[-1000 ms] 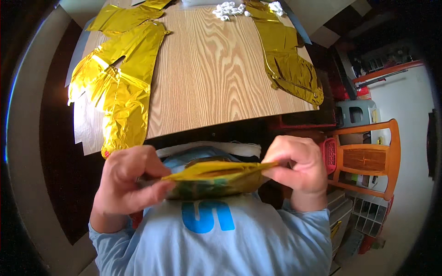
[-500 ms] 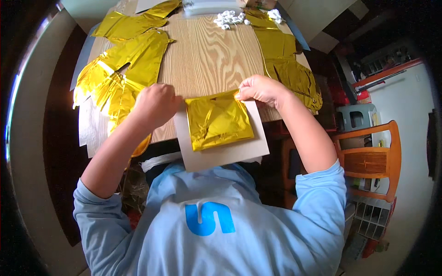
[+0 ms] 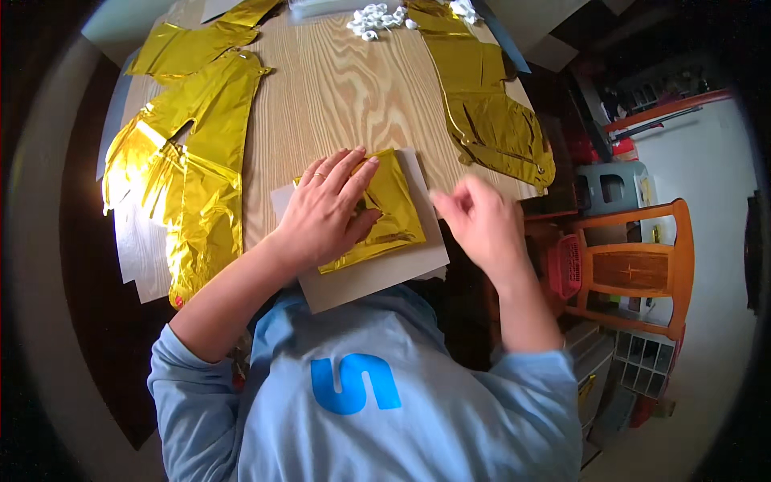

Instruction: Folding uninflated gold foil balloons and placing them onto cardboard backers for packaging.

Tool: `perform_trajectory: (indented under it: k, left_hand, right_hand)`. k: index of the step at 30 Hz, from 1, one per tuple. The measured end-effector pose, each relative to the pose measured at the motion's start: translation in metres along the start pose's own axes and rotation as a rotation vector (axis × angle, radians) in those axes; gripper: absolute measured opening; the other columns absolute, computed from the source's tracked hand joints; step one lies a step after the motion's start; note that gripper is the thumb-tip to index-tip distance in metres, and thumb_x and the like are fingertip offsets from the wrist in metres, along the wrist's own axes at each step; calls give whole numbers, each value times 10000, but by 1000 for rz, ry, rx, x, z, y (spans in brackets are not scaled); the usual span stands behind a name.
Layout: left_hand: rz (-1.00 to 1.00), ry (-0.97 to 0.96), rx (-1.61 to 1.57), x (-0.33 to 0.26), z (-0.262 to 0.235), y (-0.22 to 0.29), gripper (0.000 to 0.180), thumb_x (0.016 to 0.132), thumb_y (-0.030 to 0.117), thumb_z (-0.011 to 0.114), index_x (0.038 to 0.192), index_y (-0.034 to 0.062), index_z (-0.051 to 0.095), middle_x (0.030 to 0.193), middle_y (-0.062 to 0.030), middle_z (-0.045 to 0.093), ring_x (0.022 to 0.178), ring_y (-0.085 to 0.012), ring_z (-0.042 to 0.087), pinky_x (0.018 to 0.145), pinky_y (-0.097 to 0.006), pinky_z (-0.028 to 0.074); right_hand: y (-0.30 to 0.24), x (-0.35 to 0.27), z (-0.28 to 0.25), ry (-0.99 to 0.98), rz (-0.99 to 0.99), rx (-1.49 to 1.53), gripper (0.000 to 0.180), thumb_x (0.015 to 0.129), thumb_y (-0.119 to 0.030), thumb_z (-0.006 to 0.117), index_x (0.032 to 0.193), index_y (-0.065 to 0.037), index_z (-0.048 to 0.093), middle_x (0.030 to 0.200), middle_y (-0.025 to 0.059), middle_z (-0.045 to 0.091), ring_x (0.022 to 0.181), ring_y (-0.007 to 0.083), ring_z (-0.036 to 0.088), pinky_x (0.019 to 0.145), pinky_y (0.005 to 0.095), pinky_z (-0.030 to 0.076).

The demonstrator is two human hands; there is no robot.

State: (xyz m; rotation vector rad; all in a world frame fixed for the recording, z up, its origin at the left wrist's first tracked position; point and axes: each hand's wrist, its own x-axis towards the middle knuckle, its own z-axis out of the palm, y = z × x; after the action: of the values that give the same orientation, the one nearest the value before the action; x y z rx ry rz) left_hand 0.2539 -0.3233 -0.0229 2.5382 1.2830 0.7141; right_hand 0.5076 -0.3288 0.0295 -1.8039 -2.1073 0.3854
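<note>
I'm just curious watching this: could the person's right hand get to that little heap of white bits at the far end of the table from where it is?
Probably yes. The right hand hangs free beside the folded gold foil, and bare wooden table lies between it and the white bits; it would need a long stretch.

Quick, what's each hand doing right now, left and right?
Left hand: open, flat on the folded gold foil piece.
Right hand: open, blurred, holding nothing, beside the grey card.

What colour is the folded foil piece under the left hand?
Shiny gold; the folded foil piece under the left hand shows best in the head view.
</note>
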Motion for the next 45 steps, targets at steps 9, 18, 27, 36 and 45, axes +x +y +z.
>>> perform_trajectory:
  k: [9,18,27,36,45]
  left_hand:
    - [-21,-41,28,3,-4,3,700,877,281,721,1469,26,447,1470,-215,476,1368,-395,451,1119,-492,373]
    - [-25,-29,43,-1,-5,8,706,873,307,720,1465,29,454,1468,-210,478,1364,-397,451,1118,-500,363]
    - [-64,-39,72,-2,-12,13,695,865,323,725,1448,36,478,1438,-196,511,1322,-385,491,1097,-485,377]
    - [-228,-72,-71,26,-32,8,556,872,393,746,1282,43,610,1094,-171,671,955,-352,675,863,-438,523]
    - [-434,-193,-445,54,-39,1,341,956,242,711,1172,-17,660,782,-65,664,691,-126,624,632,-293,518]
  right_hand:
    - [-1,-64,31,284,82,356,393,901,-370,772,830,-25,596,696,87,609,625,189,604,559,340,486]
    - [16,-63,54,-100,384,817,475,853,-451,801,819,-26,592,700,66,606,617,154,579,577,304,477]
    - [12,-62,69,-159,365,1048,257,910,-175,753,834,12,595,781,-2,612,755,48,500,655,253,453]
    - [7,-60,59,-139,208,1117,129,929,-79,715,967,30,659,913,22,708,852,44,577,770,247,495]
    - [1,-64,55,-39,160,1134,122,940,-79,713,986,26,671,912,13,719,835,51,594,752,254,507]
